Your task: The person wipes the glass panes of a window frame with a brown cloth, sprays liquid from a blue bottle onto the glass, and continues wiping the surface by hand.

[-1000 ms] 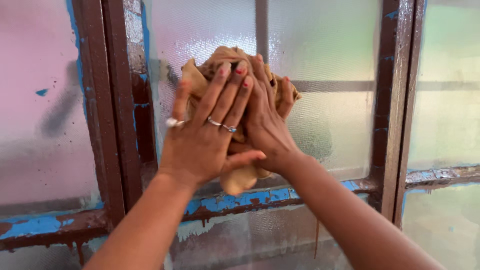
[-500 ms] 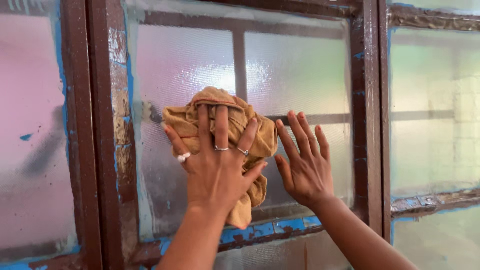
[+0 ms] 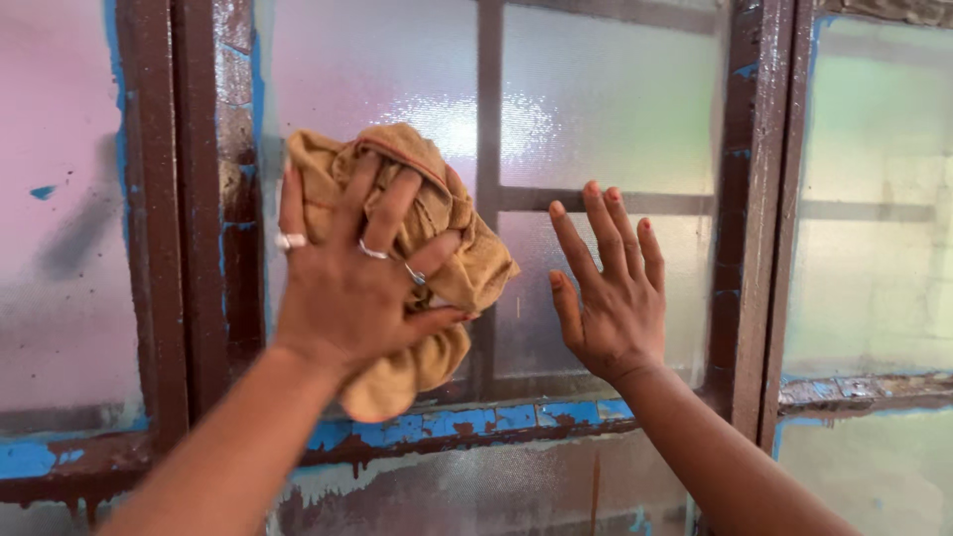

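Frosted glass pane (image 3: 606,109) in a brown window frame (image 3: 745,199) with chipped blue paint along the lower rail; light glows through. Our left hand (image 3: 347,288), fingers spread, presses a crumpled tan cloth (image 3: 437,218) flat against the glass by the left upright. Our right hand (image 3: 611,288) rests open-palmed on the pane, holding nothing.

A soft, crumpled tan cloth (image 3: 417,213), matt and loosely woven, lies against frosted, pebbled glass (image 3: 606,99) that catches a glossy glare. The window frame (image 3: 745,199) wears rough, flaking brown paint over chipped blue patches. Smooth, shiny metal rings (image 3: 291,240) glint on the left hand (image 3: 347,288).
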